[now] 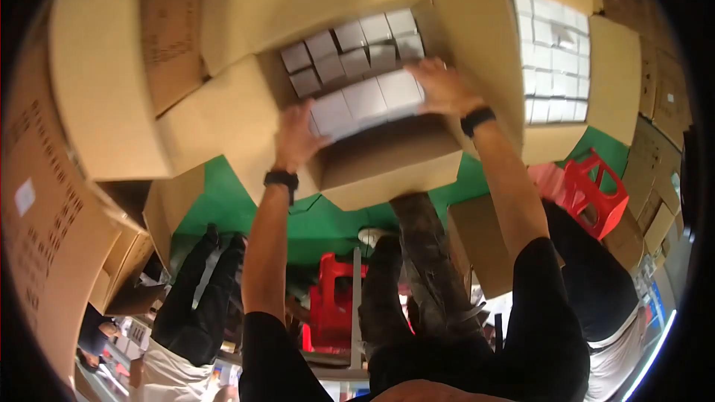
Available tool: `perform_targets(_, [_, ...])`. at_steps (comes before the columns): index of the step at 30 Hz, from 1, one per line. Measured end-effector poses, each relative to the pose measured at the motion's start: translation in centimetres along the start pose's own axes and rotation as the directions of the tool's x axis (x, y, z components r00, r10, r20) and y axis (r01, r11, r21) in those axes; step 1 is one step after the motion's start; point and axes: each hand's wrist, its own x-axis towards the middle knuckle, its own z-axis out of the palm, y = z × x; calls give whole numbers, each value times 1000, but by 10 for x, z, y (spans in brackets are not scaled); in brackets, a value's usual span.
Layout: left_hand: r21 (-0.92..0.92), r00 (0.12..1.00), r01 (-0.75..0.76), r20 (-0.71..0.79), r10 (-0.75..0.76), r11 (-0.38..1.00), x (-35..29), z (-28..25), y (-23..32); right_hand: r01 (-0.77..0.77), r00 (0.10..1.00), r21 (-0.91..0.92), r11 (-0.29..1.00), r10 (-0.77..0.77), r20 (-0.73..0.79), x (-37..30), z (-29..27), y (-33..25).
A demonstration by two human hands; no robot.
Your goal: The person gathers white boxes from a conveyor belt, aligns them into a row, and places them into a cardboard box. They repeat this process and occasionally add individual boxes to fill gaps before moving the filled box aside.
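Observation:
A row of small white boxes (366,100) is squeezed end to end between my two hands, at the mouth of an open brown carton (391,164). My left hand (299,135) presses on the row's left end, and my right hand (445,88) grips its right end. Just beyond the row, several more white boxes (329,67) sit in two rows along the carton's far side. Bare cardboard shows in the near part of the carton. Its flaps are spread outward. I wear a dark band on each wrist.
To the right stands another open carton (557,132) packed with white boxes. A red plastic stool (602,197) is near it, and a second red stool (331,305) is lower down. Large brown cartons (45,216) line the left. Other people's legs (197,298) show on both sides over the green floor (223,201).

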Motion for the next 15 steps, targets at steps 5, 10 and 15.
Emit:
perform_targets(5, [-70,967,145,219,-127,987,63,46,-4,-59,993,61,996,53,104,56,59,47])
perform_targets(10, [71,987,149,44,-153,986,76,125,-17,-24,980,-151,988,-7,-201,78,135,82])
perform_targets(15, [336,991,26,-132,19,942,77,173,-26,-122,819,-448,886,-165,-549,96,188,109])
